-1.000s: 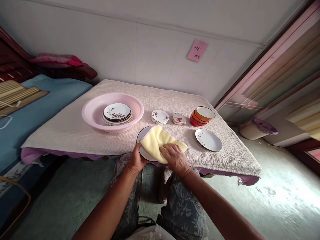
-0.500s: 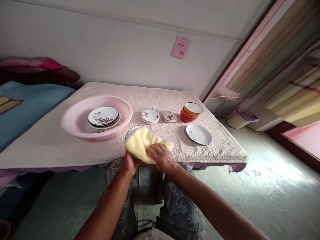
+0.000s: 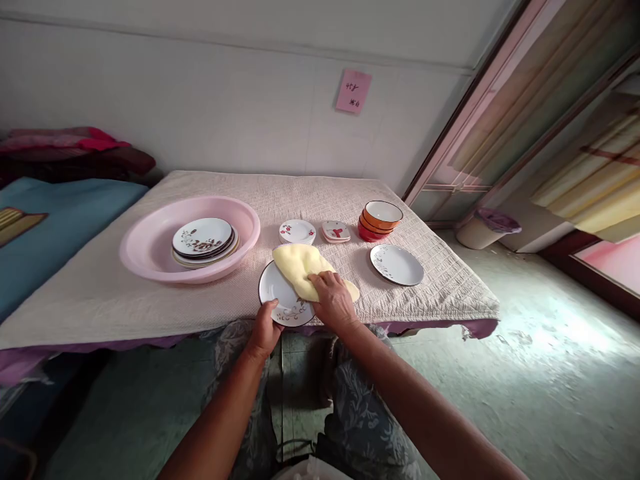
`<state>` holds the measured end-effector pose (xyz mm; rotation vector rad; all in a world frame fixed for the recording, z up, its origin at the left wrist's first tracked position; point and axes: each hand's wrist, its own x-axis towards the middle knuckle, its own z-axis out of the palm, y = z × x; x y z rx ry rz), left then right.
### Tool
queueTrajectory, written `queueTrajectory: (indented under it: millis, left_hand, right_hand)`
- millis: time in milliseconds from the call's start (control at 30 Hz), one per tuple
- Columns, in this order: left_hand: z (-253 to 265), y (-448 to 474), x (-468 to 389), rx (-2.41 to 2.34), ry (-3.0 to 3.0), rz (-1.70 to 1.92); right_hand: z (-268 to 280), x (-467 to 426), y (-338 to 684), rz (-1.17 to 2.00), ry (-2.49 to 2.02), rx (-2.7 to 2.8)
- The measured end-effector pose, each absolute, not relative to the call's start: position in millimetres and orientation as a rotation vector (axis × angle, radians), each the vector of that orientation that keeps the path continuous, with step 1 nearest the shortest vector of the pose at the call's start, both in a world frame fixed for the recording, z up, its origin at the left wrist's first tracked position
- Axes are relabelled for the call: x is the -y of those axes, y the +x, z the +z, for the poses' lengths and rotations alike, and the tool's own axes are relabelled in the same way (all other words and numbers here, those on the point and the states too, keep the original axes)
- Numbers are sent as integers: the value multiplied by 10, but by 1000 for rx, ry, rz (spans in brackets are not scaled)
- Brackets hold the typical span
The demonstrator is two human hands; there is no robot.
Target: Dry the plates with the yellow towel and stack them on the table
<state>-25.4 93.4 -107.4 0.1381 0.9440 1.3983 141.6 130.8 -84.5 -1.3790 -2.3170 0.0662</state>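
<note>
A white plate (image 3: pixel 278 288) with a dark rim and a brown floral print is held over the table's front edge. My left hand (image 3: pixel 265 329) grips its near left edge, thumb on top and the other fingers underneath. On the plate's upper right part lies a yellow cloth (image 3: pixel 299 265), with my right hand (image 3: pixel 332 297) closed on it and pressing it against the plate. The cloth hides that side of the plate. Just beyond it stand a stack of small flowered plates (image 3: pixel 297 231) and some small square dishes (image 3: pixel 335 231).
A pink basin (image 3: pixel 145 251) holding a stack of plates (image 3: pixel 203 233) stands at the left of the cloth-covered table (image 3: pixel 210 313). Stacked orange and red bowls (image 3: pixel 381 220) and a flowered plate (image 3: pixel 397 265) are on the right. A bin (image 3: pixel 477 232) stands on the floor beyond.
The cloth has slid up and to the right with my right hand, uncovering much of the plate's face. My left thumb now shows on the plate's rim.
</note>
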Motion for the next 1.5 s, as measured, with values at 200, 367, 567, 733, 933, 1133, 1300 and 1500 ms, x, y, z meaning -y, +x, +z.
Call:
queueTrajectory:
  millis: [200, 367, 567, 733, 933, 1133, 1300, 1500]
  left_hand:
    - [-1219, -261, -938, -927, 195, 1424]
    - [-1185, -265, -906, -861, 243, 1408]
    - [-1184, -297, -864, -821, 297, 1413]
    - [-1289, -312, -855, -864, 287, 1434]
    - [-1301, -309, -899, -822, 274, 1489]
    - [-1281, -332, -911, -813, 263, 1523]
    - [-1313, -300, -901, -845, 282, 1459]
    - [-1323, -280, -852, -875, 301, 1347]
  right_hand:
    - [-832, -1412, 1116, 46, -1585, 2333]
    - [-739, -1284, 846, 215, -1329, 2464]
    - [-517, -1277, 948, 244, -1181, 2576]
    - [-641, -1343, 1134, 171, -1419, 2546]
    - [-686, -1074, 1045, 293, -1255, 2618]
    - [-583, -1092, 1179, 234, -1417, 2670]
    - [-812, -1311, 1238, 201, -1591, 2471]
    - [-881, -1505, 969, 174, -1623, 2345]
